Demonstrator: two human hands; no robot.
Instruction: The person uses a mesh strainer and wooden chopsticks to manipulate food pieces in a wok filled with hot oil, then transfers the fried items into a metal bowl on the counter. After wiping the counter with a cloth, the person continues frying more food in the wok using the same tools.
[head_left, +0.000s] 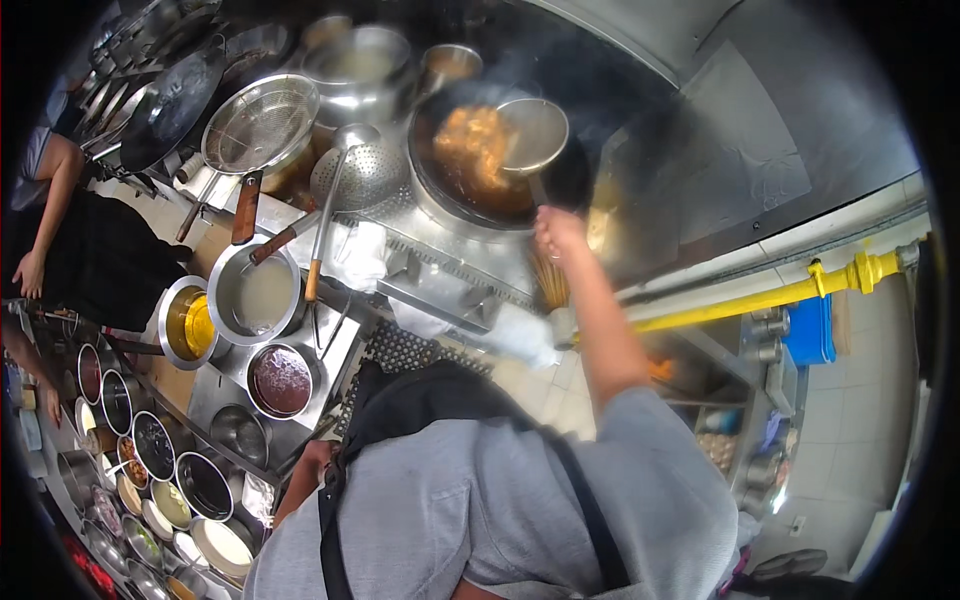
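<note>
My right hand [558, 232] is closed round the handle of a wide, round metal ladle [535, 135]. The ladle's bowl hangs over the right part of a dark wok [500, 208] on the stove. Orange-brown food [470, 145] lies in the wok, blurred, with steam or smoke around it. Down at my left side is my left hand [315, 462], beside the edge of the steel counter; its fingers are mostly hidden, and I cannot make out whether it holds anything.
Left of the wok are a perforated skimmer [345, 180], a mesh strainer [262, 125] and a large pot [360, 65]. Pots of pale liquid [262, 290], yellow oil [195, 325] and red sauce [280, 380] stand nearer. Another person's hand [30, 272] shows far left. A yellow pipe [740, 308] runs along the right.
</note>
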